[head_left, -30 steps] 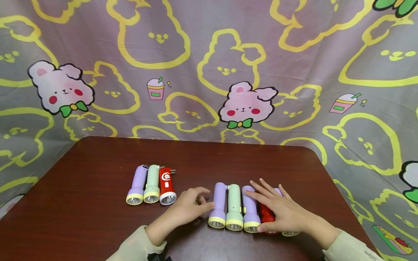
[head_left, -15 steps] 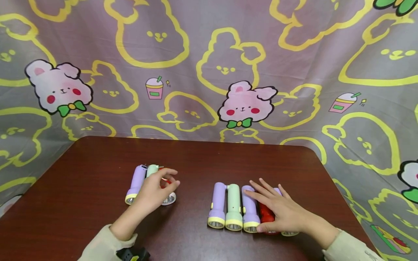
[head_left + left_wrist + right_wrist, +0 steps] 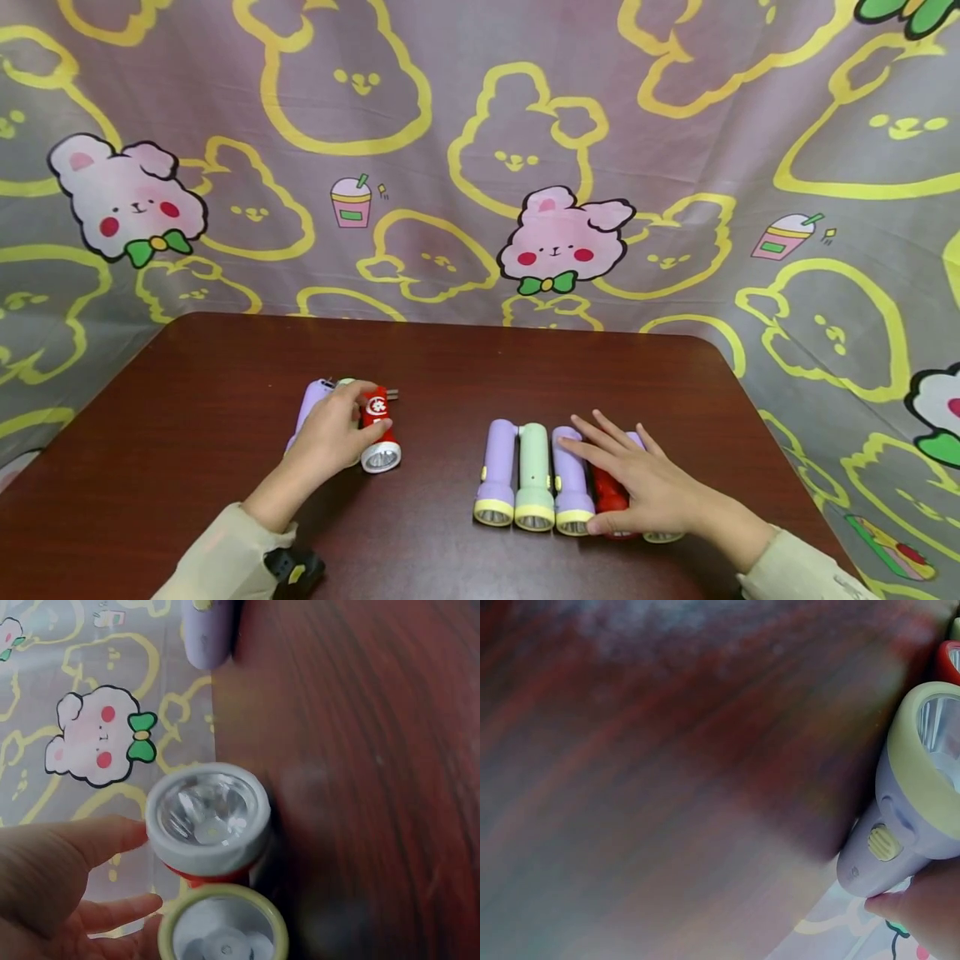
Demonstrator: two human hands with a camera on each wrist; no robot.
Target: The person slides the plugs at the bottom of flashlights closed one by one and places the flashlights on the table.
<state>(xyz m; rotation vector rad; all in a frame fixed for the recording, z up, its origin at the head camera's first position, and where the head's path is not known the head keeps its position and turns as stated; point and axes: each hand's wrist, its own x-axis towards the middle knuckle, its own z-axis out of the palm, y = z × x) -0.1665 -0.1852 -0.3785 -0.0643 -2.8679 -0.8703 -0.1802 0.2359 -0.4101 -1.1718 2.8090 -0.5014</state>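
Note:
In the head view my left hand (image 3: 333, 425) lies over a green flashlight (image 3: 347, 382), mostly hiding it. Its thumb touches the red flashlight (image 3: 377, 406) with a white head, which also shows in the left wrist view. A purple flashlight (image 3: 311, 404) is partly covered at the left of this trio. To the right, my right hand (image 3: 660, 487) spreads its fingers over another red flashlight (image 3: 609, 492) and a purple flashlight (image 3: 651, 442). Its fingers also reach over a purple flashlight (image 3: 572, 479) beside them.
Left of the right hand, a purple flashlight (image 3: 498, 471) and a green flashlight (image 3: 534, 471) lie side by side in the same row. All rest on the dark brown table (image 3: 450, 358), lenses toward me. A patterned curtain (image 3: 420, 167) hangs behind the table.
My left hand has left the purple flashlight at the left end of the right-hand row and moved left onto the left trio. My right hand stays in place.

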